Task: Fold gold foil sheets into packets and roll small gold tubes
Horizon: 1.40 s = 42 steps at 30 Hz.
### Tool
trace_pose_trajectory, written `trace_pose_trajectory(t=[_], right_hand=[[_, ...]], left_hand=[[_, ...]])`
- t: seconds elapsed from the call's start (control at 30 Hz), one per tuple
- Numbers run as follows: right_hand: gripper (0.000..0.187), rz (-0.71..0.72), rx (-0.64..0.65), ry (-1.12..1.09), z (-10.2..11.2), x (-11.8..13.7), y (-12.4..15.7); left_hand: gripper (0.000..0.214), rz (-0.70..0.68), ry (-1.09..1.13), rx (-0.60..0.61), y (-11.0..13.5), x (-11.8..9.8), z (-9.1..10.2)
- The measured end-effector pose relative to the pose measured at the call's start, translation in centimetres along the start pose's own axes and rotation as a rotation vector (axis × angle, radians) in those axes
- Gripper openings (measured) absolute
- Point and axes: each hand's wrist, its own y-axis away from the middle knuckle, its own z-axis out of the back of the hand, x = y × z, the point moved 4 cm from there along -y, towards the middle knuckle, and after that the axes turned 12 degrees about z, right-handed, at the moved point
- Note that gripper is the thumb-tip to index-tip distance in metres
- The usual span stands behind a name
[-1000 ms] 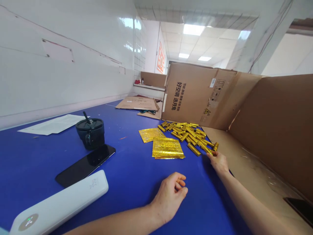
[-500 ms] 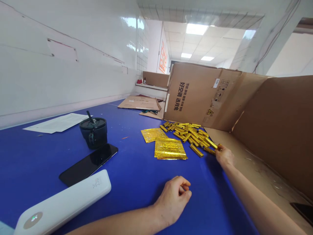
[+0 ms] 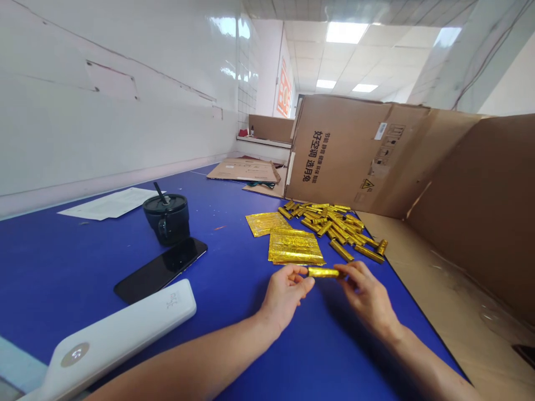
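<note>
Golden foil cylinder point(image 3: 324, 272) is pinched between the left hand point(image 3: 286, 295) and the right hand point(image 3: 365, 295), above the blue table point(image 3: 75, 262); many golden foil cylinders point(image 3: 334, 231) lie piled farther, beside two flat golden foil packets point(image 3: 295, 247).

Left hand point(image 3: 286, 295), right hand point(image 3: 366, 295), nearly meeting

Hands point(image 3: 286, 295) now together, holding gold foil stick point(image 3: 324, 272).

gold foil stick point(image 3: 324, 272) | level | between left hand point(image 3: 286, 296), right hand point(image 3: 366, 293)
</note>
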Motion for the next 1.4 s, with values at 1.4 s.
trace_pose_trajectory(t=[1.4], right_hand=[[0.029, -0.648, -0.197, -1.108, -2.7, 3.5, 2.7]], left_hand=[[0.019, 0.254, 0.368, 0.067, 1.0, 1.5, -0.5]])
